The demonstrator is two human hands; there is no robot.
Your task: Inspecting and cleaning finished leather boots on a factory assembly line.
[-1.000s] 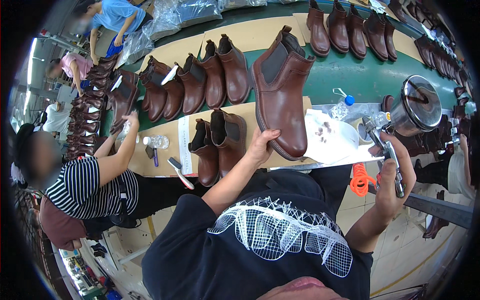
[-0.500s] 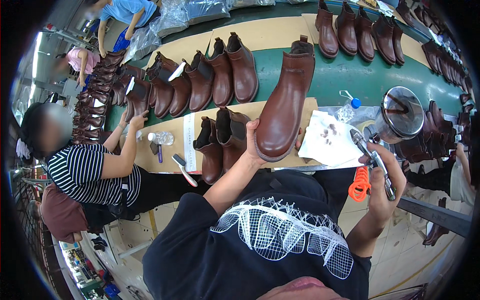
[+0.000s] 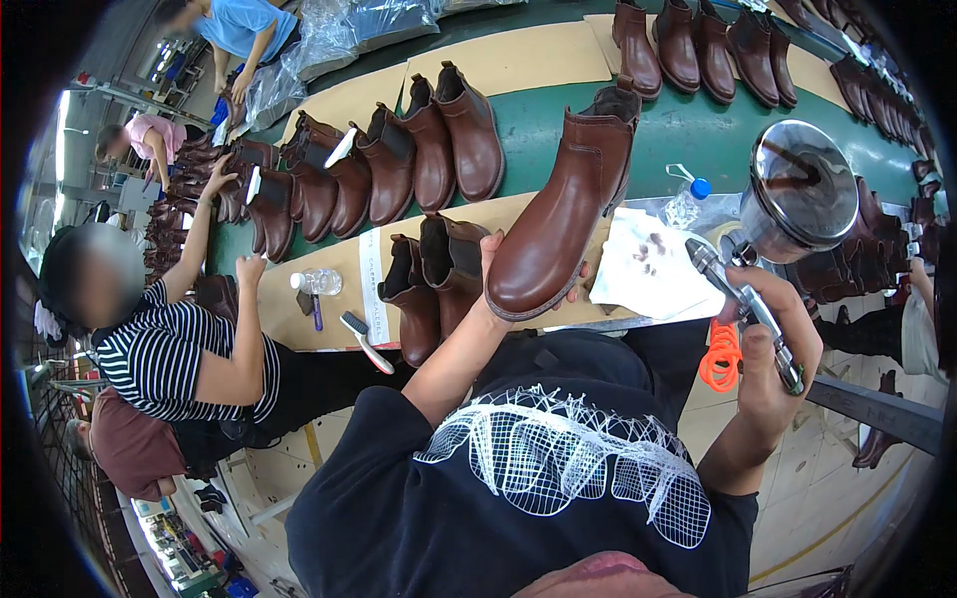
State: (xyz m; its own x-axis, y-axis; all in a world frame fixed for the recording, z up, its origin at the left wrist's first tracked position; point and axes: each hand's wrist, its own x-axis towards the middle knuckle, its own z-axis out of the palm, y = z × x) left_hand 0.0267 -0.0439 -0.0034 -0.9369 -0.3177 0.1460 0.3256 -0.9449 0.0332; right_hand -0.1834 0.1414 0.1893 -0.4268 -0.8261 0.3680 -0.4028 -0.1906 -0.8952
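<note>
My left hand (image 3: pixel 486 317) grips a brown leather Chelsea boot (image 3: pixel 560 214) from below. The boot is tilted, toe down toward me and ankle opening up and away to the right. In my right hand (image 3: pixel 778 364) is a metal spray gun (image 3: pixel 710 264), its nozzle pointing left toward the boot, apart from it. A shiny round metal cup (image 3: pixel 800 189) sits by the gun's upper end. An orange coiled hose (image 3: pixel 720 357) hangs below my right hand. Between boot and gun lies a white cloth or paper (image 3: pixel 648 264) with dark stains.
A pair of brown boots (image 3: pixel 411 309) stands left of my arm on the cardboard-covered green bench (image 3: pixel 553 112), near a brush (image 3: pixel 367 342) and clear bottle (image 3: pixel 321 282). Another bottle (image 3: pixel 686 204) has a blue cap. Boot rows (image 3: pixel 469 140) stand beyond. A striped-shirt co-worker (image 3: pixel 204 344) is at left.
The held boot has shifted slightly left and tipped further over. My right hand and the spray gun moved a little right. The striped-shirt co-worker let go of a boot and reached farther away.
</note>
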